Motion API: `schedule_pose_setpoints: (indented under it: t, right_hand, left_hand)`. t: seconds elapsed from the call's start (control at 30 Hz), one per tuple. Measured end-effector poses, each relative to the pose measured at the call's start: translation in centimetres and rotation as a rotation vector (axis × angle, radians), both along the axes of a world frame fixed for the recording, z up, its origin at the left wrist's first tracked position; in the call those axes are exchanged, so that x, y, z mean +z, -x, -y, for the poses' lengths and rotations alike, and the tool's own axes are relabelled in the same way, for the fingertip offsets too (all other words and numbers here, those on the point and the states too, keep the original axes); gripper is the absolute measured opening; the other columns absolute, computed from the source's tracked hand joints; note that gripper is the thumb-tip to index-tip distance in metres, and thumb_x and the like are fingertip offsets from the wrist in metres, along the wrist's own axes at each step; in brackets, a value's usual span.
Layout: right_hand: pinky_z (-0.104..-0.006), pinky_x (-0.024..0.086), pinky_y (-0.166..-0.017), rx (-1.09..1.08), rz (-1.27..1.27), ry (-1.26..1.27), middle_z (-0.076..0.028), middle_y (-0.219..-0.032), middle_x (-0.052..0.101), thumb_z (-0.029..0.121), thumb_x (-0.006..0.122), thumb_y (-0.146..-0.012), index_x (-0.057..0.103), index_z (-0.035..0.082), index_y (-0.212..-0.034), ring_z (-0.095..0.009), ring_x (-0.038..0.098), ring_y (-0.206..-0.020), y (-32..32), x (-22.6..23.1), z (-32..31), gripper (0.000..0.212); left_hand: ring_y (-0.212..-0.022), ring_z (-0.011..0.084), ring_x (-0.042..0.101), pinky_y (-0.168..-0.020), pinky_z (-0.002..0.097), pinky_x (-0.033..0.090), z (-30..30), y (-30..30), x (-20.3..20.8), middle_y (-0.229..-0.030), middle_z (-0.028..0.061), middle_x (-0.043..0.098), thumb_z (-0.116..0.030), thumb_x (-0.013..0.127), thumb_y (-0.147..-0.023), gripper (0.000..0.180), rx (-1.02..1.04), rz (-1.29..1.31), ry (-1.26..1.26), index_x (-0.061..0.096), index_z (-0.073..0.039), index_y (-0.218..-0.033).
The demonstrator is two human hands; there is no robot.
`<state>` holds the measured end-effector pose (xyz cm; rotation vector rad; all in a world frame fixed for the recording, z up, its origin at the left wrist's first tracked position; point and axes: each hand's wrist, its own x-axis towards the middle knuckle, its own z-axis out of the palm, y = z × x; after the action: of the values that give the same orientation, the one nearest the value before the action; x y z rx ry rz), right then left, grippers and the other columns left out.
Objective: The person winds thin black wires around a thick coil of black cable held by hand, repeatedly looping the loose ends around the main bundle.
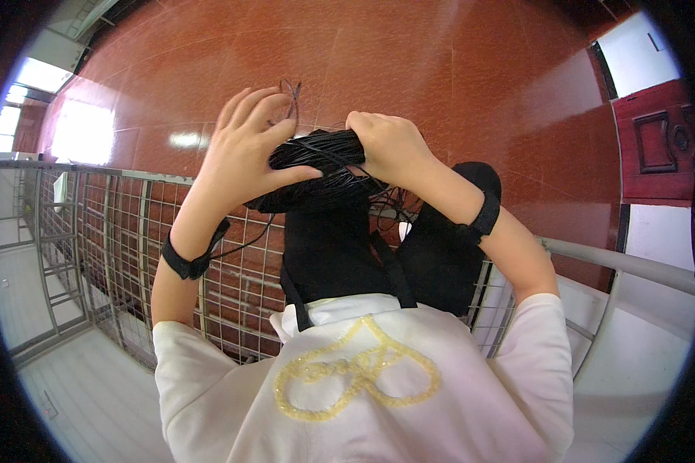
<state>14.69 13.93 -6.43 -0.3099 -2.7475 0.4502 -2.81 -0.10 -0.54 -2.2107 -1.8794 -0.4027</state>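
Fingers [256,108] of my left hand [237,154]: spread apart, thumb laid across the near face of the cord, the others up past its left end; not clamped.
Right hand [391,147]: fingers curled together, clamped on the right end; tips hidden behind the strands.
Black cord bundle [336,166]: thick, many turns, lying between my two hands and touching both, above my black trousers [324,258]. Whether my lap bears any of it, cannot tell.
Step in hand, my reading: right steadies the coil, left tends the strands around it.
Next move, my judgement: calls for a firm right grip while the left closes over the loose cord without snagging it.
Stray ends [296,96]: poke up just beside the left fingers.
Slack loops [394,202]: hang below the right hand, tangled.
Wristbands: black, left [184,258] and right [484,217]; a thin lead [243,245] runs from the left one toward the coil.
Metal grid [243,282]: beside my legs.
Tiled floor [409,62]: red-brown, beyond.
Red door [656,147]: far right.
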Motion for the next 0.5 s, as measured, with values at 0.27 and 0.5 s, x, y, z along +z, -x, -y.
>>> schedule_pose_setpoints:
  t: [0.27, 0.5]
  right_hand:
    - [-0.0364, 0.047, -0.059, 0.034, -0.111, 0.020, -0.010, -0.073, 0.058, 0.023, 0.075, -0.063, 0.048, 0.008, -0.085, -0.027, 0.060, -0.071, 0.0, 0.0, 0.5, 0.038]
    - [-0.0363, 0.047, -0.056, 0.003, -0.174, 0.012, -0.010, -0.070, 0.057, 0.025, 0.072, -0.067, 0.048, 0.007, -0.081, -0.028, 0.060, -0.068, -0.1, -0.5, 0.4, 0.033]
  left_hand:
    - [-0.099, 0.0339, 0.055, -0.093, 0.0421, 0.037, 2.4, 2.1, -0.8, -0.104, 0.0166, 0.059, -0.025, 0.073, -0.068, 0.053, -0.025, 0.514, 0.358, 0.052, 0.001, -0.109]
    - [-0.096, 0.0338, 0.056, -0.081, 0.0385, 0.044, 3.3, 0.6, -0.4, -0.103, 0.0206, 0.059, -0.032, 0.073, -0.069, 0.057, 0.207, 0.571, 0.394, 0.051, 0.002, -0.108]
